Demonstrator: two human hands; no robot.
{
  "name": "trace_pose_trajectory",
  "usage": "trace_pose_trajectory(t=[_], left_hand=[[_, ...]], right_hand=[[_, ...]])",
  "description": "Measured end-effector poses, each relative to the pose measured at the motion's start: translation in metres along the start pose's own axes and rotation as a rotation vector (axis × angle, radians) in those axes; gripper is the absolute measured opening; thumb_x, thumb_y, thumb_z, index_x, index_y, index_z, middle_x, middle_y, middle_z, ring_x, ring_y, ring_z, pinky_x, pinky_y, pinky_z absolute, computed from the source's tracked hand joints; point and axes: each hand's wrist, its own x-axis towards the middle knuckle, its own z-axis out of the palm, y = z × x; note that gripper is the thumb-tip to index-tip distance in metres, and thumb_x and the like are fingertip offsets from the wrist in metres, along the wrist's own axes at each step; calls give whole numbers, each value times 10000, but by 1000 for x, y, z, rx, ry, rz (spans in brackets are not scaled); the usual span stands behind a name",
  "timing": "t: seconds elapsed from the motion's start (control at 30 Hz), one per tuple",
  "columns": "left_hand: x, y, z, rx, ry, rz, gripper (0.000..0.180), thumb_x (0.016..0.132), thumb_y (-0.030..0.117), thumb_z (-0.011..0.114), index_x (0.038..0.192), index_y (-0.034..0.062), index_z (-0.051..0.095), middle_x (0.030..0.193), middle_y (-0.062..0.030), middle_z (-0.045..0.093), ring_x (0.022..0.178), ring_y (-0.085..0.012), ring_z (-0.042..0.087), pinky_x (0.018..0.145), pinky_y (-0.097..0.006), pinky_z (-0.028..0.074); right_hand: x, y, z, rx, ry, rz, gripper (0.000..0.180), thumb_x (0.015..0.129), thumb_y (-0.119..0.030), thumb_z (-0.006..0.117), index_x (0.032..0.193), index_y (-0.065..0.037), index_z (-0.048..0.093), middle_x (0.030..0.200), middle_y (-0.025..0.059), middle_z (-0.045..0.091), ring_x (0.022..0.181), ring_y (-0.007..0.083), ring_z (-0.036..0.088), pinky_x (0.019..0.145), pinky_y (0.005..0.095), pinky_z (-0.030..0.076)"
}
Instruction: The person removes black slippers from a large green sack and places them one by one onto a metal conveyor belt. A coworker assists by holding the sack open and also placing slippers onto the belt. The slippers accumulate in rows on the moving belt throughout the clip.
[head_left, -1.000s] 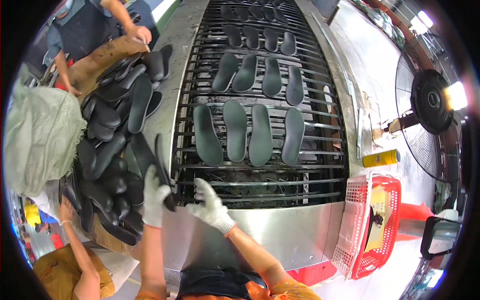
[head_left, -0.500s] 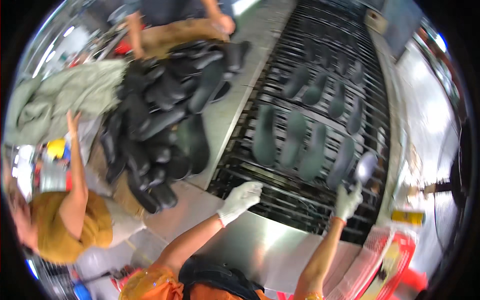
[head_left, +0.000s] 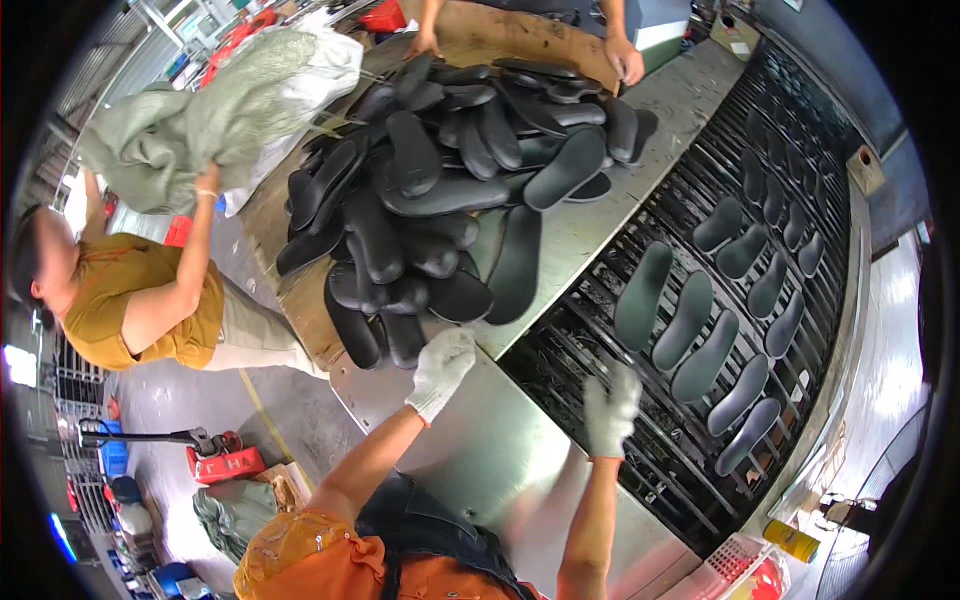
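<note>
My left hand (head_left: pixel 443 375) is loosely curled at the near edge of the pile of black insoles (head_left: pixel 445 195) — I cannot tell whether it grips one. My right hand (head_left: pixel 610 410), blurred, hangs half open and empty over the metal bars (head_left: pixel 655 480) — near a row of insoles (head_left: pixel 705 357).

bright glare on metal panel (head_left: pixel 530 445), fisheye-bent edges, black corners

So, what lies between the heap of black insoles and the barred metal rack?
A strip of grey metal surface runs between the heap of black insoles and the barred metal rack, as the head view shows.
</note>
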Motion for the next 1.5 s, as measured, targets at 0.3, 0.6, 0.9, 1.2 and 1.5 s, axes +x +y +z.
trace_pose_trajectory(t=[0.3,0.6,0.9,1.2,1.5], left_hand=[[29,2,-106,-79,501,70,534,840,32,725,1349,26,566,1127,-77,654,942,-133,621,847,-283,525],[71,65,-139,16,363,-225,828,851,364,786,1507,19,416,1239,-163,646,1062,-234,634,959,-350,497],[114,75,-158,-181,271,-375,887,847,346,796,1542,24,348,1336,-185,595,1121,-250,641,878,-363,556],[103,74,-162,-612,110,-318,702,939,234,664,1526,108,300,1307,-115,575,1099,-233,650,827,-437,620],[9,47,-142,-722,-175,-183,613,922,151,549,1495,105,335,1328,-135,562,1152,-309,624,929,-492,566]], right_hand=[[33,-160,134,35,-378,-363,585,803,-221,784,1315,-51,559,1323,303,534,1218,471,520,1011,521,471],[142,-204,215,-12,-396,218,846,682,-379,869,1402,-140,494,1392,190,543,1258,369,564,1020,482,481],[127,-230,231,563,-832,478,722,732,-183,852,1357,9,545,1016,99,713,759,193,682,596,321,544],[88,-227,223,1088,-923,642,555,818,-63,763,1316,20,532,1096,125,682,861,237,708,707,414,646],[-5,-210,151,686,-752,357,544,741,-55,777,1246,3,582,1044,95,705,939,199,677,844,320,537]])
